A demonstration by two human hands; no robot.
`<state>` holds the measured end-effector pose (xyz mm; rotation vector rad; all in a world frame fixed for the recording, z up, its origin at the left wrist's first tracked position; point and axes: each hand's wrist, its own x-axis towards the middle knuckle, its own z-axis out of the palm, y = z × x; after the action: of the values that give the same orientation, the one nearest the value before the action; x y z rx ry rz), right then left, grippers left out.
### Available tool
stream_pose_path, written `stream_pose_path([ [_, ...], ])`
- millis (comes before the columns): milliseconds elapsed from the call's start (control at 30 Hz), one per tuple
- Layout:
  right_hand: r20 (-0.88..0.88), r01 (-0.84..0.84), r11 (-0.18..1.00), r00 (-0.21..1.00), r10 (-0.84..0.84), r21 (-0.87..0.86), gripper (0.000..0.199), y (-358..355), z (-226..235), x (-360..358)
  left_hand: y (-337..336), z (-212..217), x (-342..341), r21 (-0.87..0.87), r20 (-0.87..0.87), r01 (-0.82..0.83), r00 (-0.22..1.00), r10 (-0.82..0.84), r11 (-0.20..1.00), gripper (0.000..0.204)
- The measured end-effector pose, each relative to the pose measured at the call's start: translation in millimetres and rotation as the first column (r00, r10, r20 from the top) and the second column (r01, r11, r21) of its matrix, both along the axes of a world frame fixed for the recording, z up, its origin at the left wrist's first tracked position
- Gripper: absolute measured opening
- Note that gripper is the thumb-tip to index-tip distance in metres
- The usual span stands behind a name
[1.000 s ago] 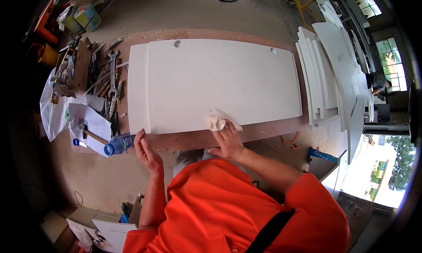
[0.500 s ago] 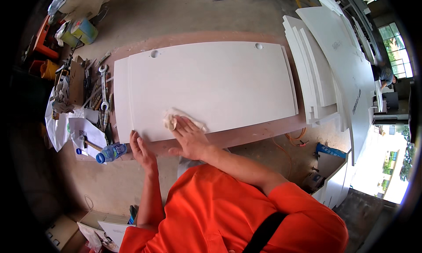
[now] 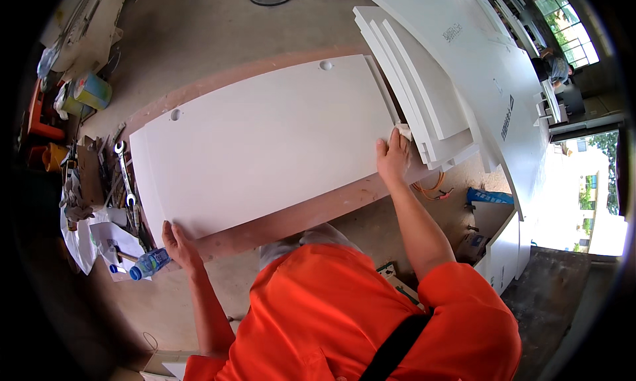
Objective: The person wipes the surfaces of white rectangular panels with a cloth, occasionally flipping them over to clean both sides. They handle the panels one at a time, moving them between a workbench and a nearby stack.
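A long white panel point(image 3: 265, 142) lies flat on a reddish-brown work table point(image 3: 291, 217), with two round hinge recesses near its far edge. At the near left corner, my left hand point(image 3: 181, 246) has its fingers closed on the panel's edge; their undersides are hidden. My right hand point(image 3: 395, 158) is at the panel's near right end, its fingers closed on a crumpled off-white cloth point(image 3: 403, 130). Only a little of the cloth shows beyond the fingertips. Along the right end, the edge of another panel shows beneath the top one.
White boards point(image 3: 424, 76) lean in a stack close to my right hand. At the left lie wrenches point(image 3: 124, 172), mixed tools and a plastic bottle point(image 3: 151, 263). An orange hose point(image 3: 434, 188) is on the floor at the right. Another person point(image 3: 556, 68) is far off at the right.
My right hand has slid the cloth from the panel's near middle to its right end. My left hand stays at the near left corner. The whole view has turned and shifted.
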<state>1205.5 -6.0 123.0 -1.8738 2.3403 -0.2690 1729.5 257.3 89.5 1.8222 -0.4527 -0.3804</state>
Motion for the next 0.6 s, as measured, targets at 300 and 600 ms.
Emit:
stream_pose_path([
  [300,0.429,0.198,0.980,0.888,-0.169,-0.025,0.057,124.0,-13.3,7.9,-70.8,-13.3,130.4,0.224,0.236,0.077,0.963,-0.131,0.972,0.052],
  [600,0.777,0.363,0.848,0.369,-0.511,0.385,0.042,223.1,10.6,51.7,-170.5,31.8,199.6,0.753,0.330,0.169,0.739,-0.587,0.636,0.063],
])
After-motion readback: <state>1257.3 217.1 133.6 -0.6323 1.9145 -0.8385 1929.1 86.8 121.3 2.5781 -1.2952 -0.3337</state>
